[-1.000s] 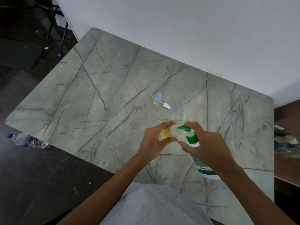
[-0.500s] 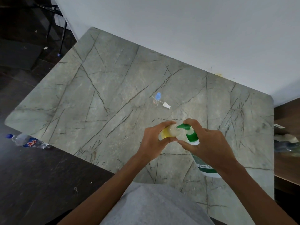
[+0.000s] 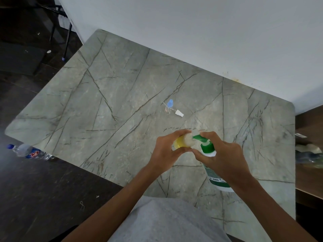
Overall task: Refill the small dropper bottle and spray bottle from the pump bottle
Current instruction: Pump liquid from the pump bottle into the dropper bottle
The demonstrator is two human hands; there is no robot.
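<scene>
My left hand [image 3: 166,151] grips a small bottle [image 3: 183,142] with yellow liquid in it, tilted so its mouth meets the green spout of the pump bottle [image 3: 208,151]. My right hand [image 3: 222,154] is curled over the green pump head, fingers on top and thumb below. The white and green pump bottle stands on the marble table [image 3: 104,110]. Farther back on the table stands a small clear bottle with a blue cap [image 3: 169,105], with a white cap [image 3: 179,113] lying beside it.
A white wall borders the table's far side. A plastic water bottle [image 3: 28,152] lies on the dark floor to the left. A wooden surface with crumpled items [image 3: 309,154] sits at the right edge. A grey garment [image 3: 166,222] covers my lap.
The pump head sits a little higher under my right hand than a second ago. Both hands and the small bottle stay in the same place.
</scene>
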